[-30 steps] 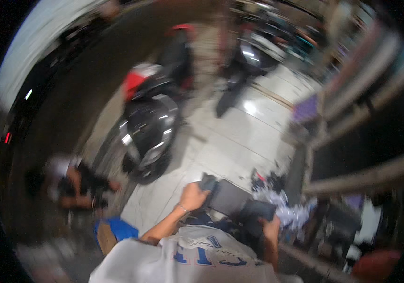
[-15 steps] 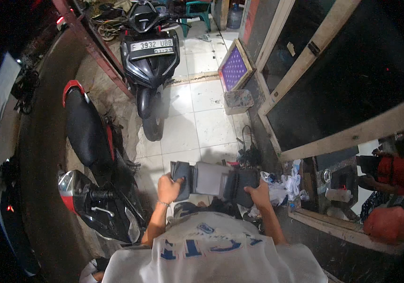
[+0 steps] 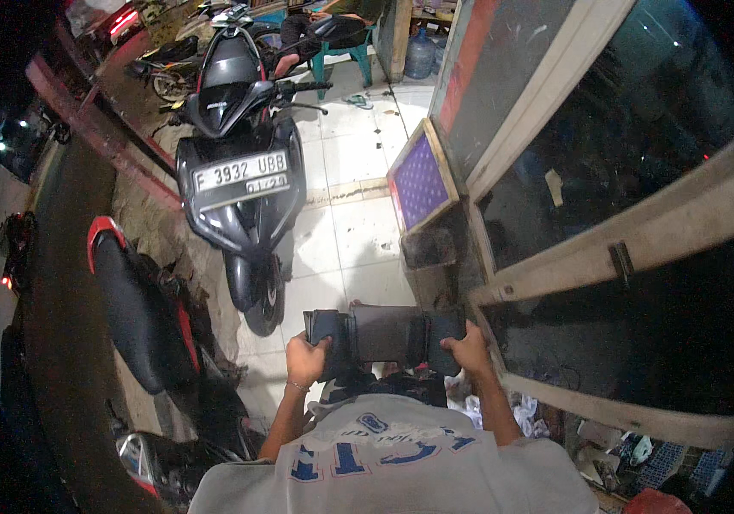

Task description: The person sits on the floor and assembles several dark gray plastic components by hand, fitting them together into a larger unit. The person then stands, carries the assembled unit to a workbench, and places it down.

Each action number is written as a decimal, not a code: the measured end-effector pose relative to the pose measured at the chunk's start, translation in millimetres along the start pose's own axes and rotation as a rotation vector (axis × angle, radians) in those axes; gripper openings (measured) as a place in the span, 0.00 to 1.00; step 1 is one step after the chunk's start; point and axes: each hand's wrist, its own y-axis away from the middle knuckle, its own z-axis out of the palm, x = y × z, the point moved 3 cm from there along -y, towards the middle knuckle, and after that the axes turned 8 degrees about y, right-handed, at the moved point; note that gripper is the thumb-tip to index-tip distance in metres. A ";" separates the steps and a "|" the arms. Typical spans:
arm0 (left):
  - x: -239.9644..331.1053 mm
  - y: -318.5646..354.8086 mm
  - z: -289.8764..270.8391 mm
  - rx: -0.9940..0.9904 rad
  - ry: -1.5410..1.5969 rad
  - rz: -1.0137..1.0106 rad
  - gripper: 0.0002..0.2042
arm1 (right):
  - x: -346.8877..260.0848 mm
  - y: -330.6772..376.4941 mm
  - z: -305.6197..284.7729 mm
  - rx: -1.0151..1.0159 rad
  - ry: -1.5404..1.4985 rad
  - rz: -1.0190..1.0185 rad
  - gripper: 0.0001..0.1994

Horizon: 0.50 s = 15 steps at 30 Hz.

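Observation:
Between my two hands is a wide, dark object with a flat grey-brown middle panel and a blackish block at each end; I cannot make out its exact kind. My left hand is closed on the left end, thumb on the front face. On the right end, my right hand grips the same way, thumb pressed inward. Both hands hold it level in front of my body, above the tiled floor. Their other fingers are mostly hidden behind it.
Ahead to the left stands a black scooter; a red-and-black motorcycle is nearer left. A purple framed panel leans by a dark bin. Door frames line the right. A person sits on a green chair at the back.
My view has moved forward: the black scooter, framed panel and bin are nearer. The seated person has come into view. Both hands keep their hold on the dark object.

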 end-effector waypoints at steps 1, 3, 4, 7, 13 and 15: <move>3.6 -19.1 2.6 -0.013 0.039 0.002 0.14 | -12.0 -20.2 -2.0 0.053 0.032 -0.008 0.22; 23.9 -69.4 8.8 -0.023 0.067 -0.023 0.13 | -40.0 -69.0 -4.8 0.056 0.039 -0.063 0.22; 37.3 -85.3 11.1 -0.005 0.068 0.056 0.13 | -46.1 -87.1 -5.8 0.042 0.045 -0.029 0.22; 73.4 -135.7 8.5 0.010 -0.057 0.012 0.14 | -72.4 -149.8 -13.6 0.027 0.029 -0.086 0.21; 143.1 -232.8 16.8 0.059 -0.007 0.076 0.13 | -115.7 -278.9 -16.0 0.018 -0.045 -0.187 0.20; 155.4 -263.9 23.3 0.091 -0.091 0.048 0.13 | -130.6 -321.9 -16.5 0.030 0.044 -0.188 0.18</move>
